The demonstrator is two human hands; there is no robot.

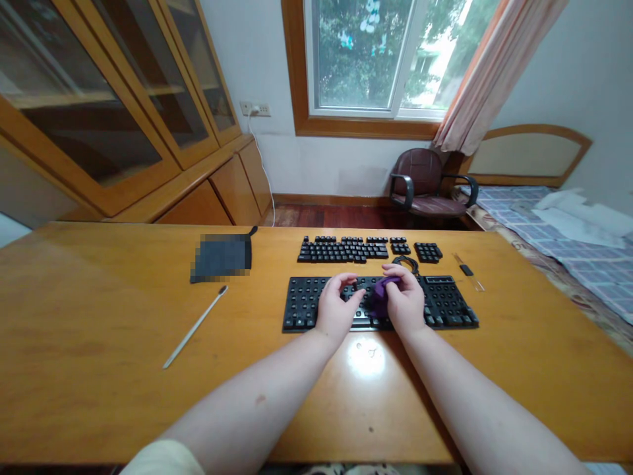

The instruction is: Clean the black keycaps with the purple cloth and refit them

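A black keyboard [305,300] lies across the desk in front of me, most of its keycaps off, with a few left along the bottom row and at the right end. Above its middle, my right hand [406,303] is closed on a bunched purple cloth [380,295]. My left hand [339,309] is just left of the cloth, thumb and fingers curled around what looks like a small black keycap [356,285], partly hidden by the fingers. Behind the keyboard, the loose black keycaps [346,251] are laid out in rows by key block.
A coiled black cable [406,262] sits behind the keyboard. To the right rests a small black tool with wire loops [466,270]. At left are a dark pouch [222,256] and a long thin white-handled brush [195,328]. Beyond the wooden desk [99,330] stands an armchair [420,178].
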